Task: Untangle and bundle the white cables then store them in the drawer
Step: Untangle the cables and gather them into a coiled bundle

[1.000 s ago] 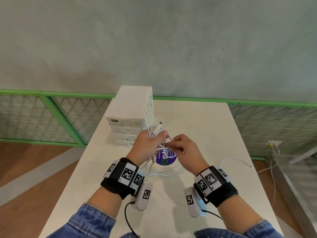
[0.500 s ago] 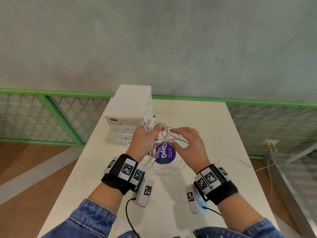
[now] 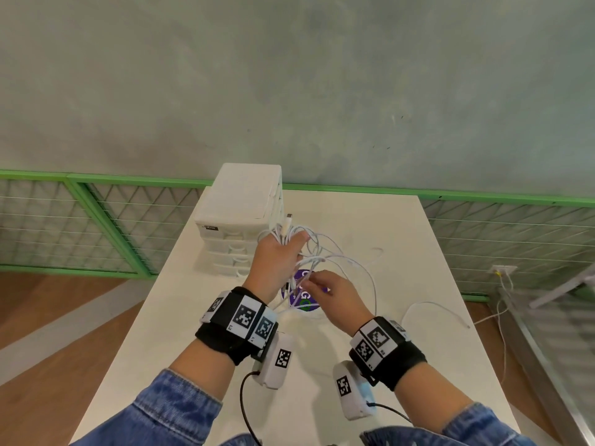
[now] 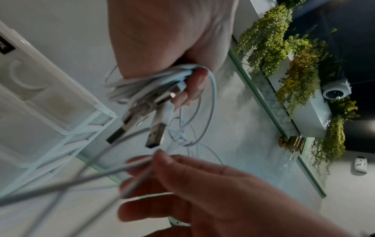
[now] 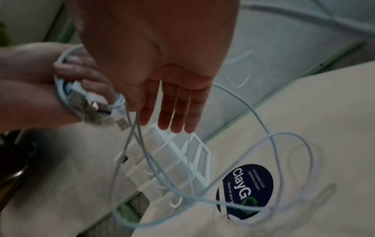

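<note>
My left hand [image 3: 283,247] grips a bunch of white cables [image 3: 325,259] above the table, just right of the white drawer unit [image 3: 240,201]. USB plugs [image 4: 156,136] stick out of the left hand [image 4: 162,40], and loose loops hang from it to the table. My right hand [image 3: 317,284] is below and to the right of the left. Its thumb and index finger pinch a few strands [image 4: 134,166], and its other fingers are nearly straight in the right wrist view [image 5: 174,109]. The unit's drawers [image 5: 172,152] look closed.
A round purple sticker [image 3: 304,300] lies on the cream table [image 3: 402,246] under the loops. A white cable end [image 3: 431,305] trails toward the table's right edge. Green mesh railing [image 3: 96,220] runs behind, with a wall socket [image 3: 502,270] at the right.
My right hand has drawn back from the spread loops toward me and now pinches strands lower down. My left hand keeps its grip on the bunch beside the drawers.
</note>
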Action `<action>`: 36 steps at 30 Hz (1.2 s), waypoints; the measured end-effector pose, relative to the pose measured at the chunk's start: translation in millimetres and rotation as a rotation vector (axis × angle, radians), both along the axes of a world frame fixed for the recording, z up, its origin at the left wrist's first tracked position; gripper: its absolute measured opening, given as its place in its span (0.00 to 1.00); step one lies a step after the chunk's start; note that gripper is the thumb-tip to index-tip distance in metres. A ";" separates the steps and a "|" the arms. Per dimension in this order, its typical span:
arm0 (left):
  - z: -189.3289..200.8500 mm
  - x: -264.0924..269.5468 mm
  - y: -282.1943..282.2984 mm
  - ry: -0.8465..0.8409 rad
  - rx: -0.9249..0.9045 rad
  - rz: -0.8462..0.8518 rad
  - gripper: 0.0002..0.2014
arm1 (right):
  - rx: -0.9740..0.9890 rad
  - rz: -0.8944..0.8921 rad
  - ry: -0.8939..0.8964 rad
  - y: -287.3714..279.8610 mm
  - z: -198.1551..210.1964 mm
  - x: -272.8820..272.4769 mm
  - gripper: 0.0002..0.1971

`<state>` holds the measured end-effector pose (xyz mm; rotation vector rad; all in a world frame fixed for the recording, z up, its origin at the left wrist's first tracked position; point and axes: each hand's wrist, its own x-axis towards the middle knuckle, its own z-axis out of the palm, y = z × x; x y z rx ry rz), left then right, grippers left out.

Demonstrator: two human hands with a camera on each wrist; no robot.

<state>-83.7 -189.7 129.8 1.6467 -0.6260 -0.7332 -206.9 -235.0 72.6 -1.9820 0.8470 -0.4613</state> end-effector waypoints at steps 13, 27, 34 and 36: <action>-8.1 15.8 19.1 -0.232 0.159 -0.189 0.27 | 0.224 0.016 -0.131 -5.6 5.0 -9.4 0.11; -24.6 3.7 20.9 -0.195 0.198 -0.167 0.12 | -0.255 -0.007 0.015 -9.5 4.0 -16.0 0.12; -23.7 23.9 26.7 -0.221 0.299 0.038 0.18 | -0.624 -0.197 -0.114 -20.6 -1.7 -25.3 0.03; -21.6 24.8 29.4 -0.226 0.293 0.060 0.19 | -0.723 -0.209 -0.047 -24.4 -3.3 -28.0 0.04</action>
